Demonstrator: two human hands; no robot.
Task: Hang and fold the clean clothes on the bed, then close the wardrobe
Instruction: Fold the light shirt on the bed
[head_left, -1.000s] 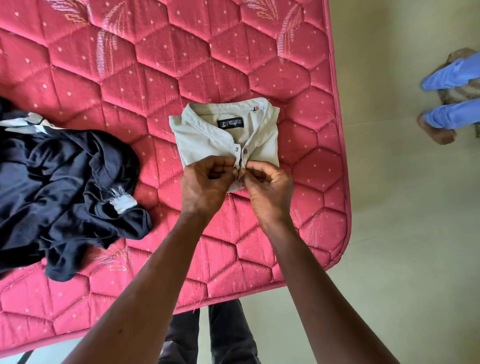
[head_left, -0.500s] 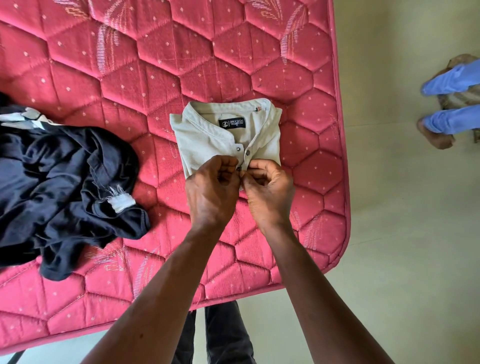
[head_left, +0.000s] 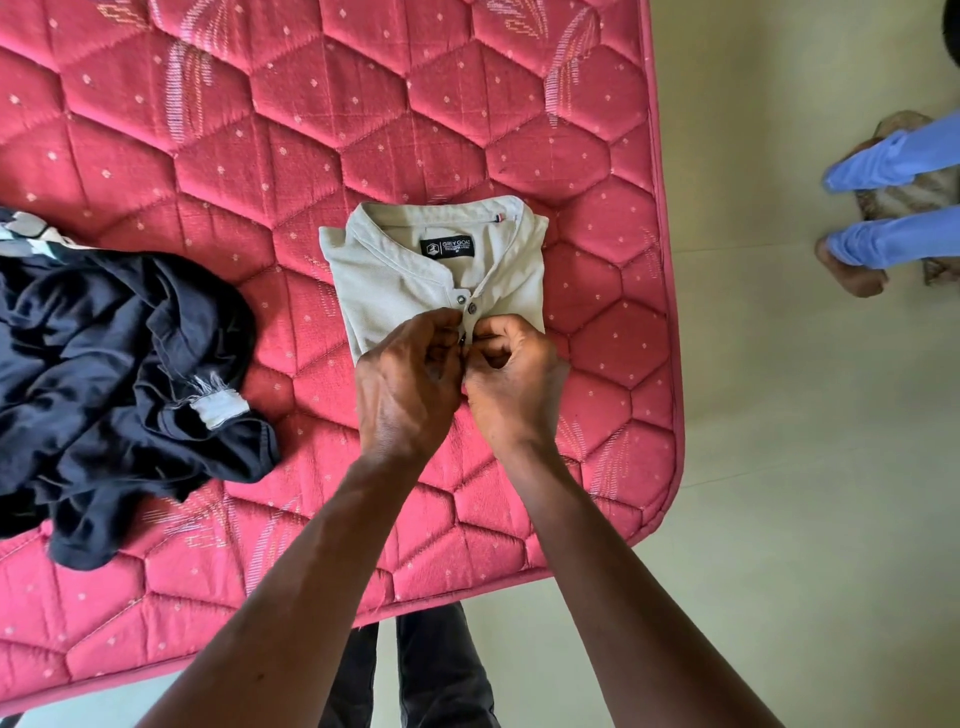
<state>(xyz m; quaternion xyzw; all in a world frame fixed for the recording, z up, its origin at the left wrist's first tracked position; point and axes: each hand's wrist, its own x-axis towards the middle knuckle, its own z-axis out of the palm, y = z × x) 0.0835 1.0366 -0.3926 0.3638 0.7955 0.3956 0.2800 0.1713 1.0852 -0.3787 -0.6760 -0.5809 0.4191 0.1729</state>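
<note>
I'm watching both hands working at the placket (head_left: 466, 332) of the folded beige band-collar shirt (head_left: 395, 280), which is lying on the pink quilted mattress (head_left: 337, 119). The fingers of the left hand (head_left: 408, 384) are curling in and pinching one placket edge. Those of the right hand (head_left: 511, 384) are pinching the other, and the two hands are touching. Two buttons (head_left: 472, 308) are showing just beyond the fingertips, with the black neck label (head_left: 447, 248) farther beyond. A crumpled navy garment (head_left: 114, 364) is lying well left of the fingers.
</note>
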